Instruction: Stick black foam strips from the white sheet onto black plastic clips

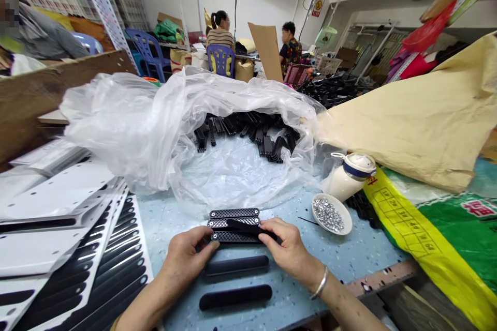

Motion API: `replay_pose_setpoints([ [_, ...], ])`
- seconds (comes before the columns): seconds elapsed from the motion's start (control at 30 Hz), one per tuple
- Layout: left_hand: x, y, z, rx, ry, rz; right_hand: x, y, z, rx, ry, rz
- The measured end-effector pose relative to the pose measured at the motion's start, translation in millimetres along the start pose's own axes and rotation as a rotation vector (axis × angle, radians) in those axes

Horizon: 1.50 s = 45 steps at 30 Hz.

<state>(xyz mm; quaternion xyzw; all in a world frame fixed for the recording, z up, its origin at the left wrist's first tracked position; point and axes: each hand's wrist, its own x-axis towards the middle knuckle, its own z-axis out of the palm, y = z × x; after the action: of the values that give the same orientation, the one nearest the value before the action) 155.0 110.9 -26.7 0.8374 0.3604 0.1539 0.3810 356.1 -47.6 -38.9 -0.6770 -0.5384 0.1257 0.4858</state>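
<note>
Three slim black bars (234, 213), round-ended, mesh-patterned tops, small silver dots near ends; lying flat, side by side in stack running away from person. Left hand (191, 254) pinches left end of nearest bar (231, 238). Thin black strip (244, 226) slants across middle and nearest bars, right end between fingers of right hand (288, 248). Two smooth black pieces (235, 297) lie nearer person, roughly parallel, apart.

From the person's own viewpoint, the bare left forearm (146, 295) enters at seven o'clock, the right forearm (341, 297) at five. The left hand (186, 253) curls, thumb pointing past one; the right hand (287, 248) pinches, fingertips toward ten.
</note>
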Motion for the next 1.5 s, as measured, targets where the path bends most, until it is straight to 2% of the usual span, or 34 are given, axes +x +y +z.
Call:
replay_pose_setpoints([
  [0.23,-17.8,-4.4,-3.6,-0.061,0.003,-0.036,-15.2,-4.4,-7.4,-0.088,-0.130,-0.063],
  [0.33,-23.3,-7.9,-1.2,-0.158,0.029,-0.081,-13.2,-4.0,-5.9,-0.117,-0.133,-0.132],
  [0.43,-24.8,-8.4,-0.4,-0.245,-0.003,-0.093,-7.6,-4.4,-1.0,-0.126,-0.163,-0.180],
  [0.73,-24.4,-8.4,-0.5,-0.274,-0.048,-0.116,-2.4,-10.4,10.0,-0.151,-0.270,-0.213],
  [1.1,-24.6,-6.1,-2.7,-0.205,-0.104,-0.120,-4.8,-4.5,12.6,-0.166,-0.256,-0.262],
  [1.5,-25.0,-7.8,-0.5,-0.211,-0.107,-0.125,-3.6,-7.3,14.2,-0.198,-0.268,-0.256],
])
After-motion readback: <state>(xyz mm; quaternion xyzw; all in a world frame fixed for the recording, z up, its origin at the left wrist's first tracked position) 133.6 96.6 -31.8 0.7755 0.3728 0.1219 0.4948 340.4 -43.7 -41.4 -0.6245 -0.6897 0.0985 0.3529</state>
